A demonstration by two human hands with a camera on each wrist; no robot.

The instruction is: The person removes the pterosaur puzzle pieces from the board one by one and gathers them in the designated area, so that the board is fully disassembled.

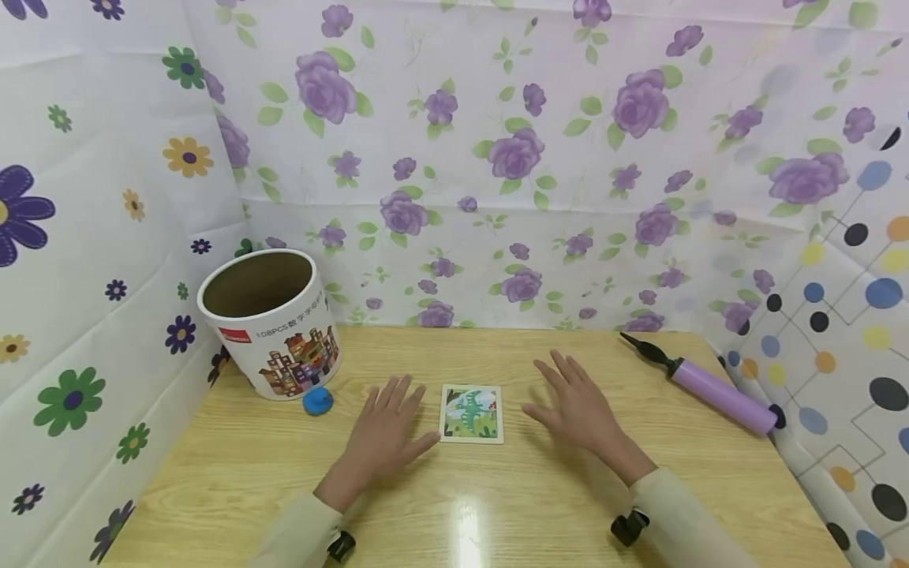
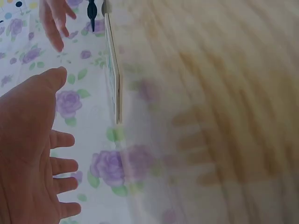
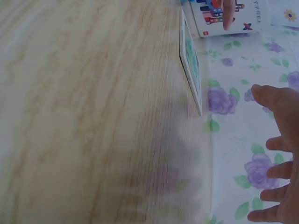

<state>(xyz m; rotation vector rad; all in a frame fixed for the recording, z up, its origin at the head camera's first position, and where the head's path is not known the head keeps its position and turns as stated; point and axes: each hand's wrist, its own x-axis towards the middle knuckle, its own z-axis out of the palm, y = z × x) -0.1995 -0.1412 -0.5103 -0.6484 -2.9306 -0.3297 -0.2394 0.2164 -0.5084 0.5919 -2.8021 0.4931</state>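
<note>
Left hand (image 1: 387, 430) flat on the desk (image 1: 234, 473), fingers (image 1: 398, 394) spread wide, thumb beside the puzzle card (image 1: 472, 412). Right hand (image 1: 578, 410) likewise splayed, holding nothing.

Two bare hands in cream sleeves

The left hand (image 1: 383, 434) and right hand (image 1: 578, 410) emerge from long pale cream sleeves (image 1: 682, 513); a small black camera mount (image 1: 628, 527) sits at each wrist cuff.

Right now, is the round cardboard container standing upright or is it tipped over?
Upright. The container stands on its base on the table, its open mouth facing up and no lid on it. The inside looks brown; the bottom is not visible.
</note>
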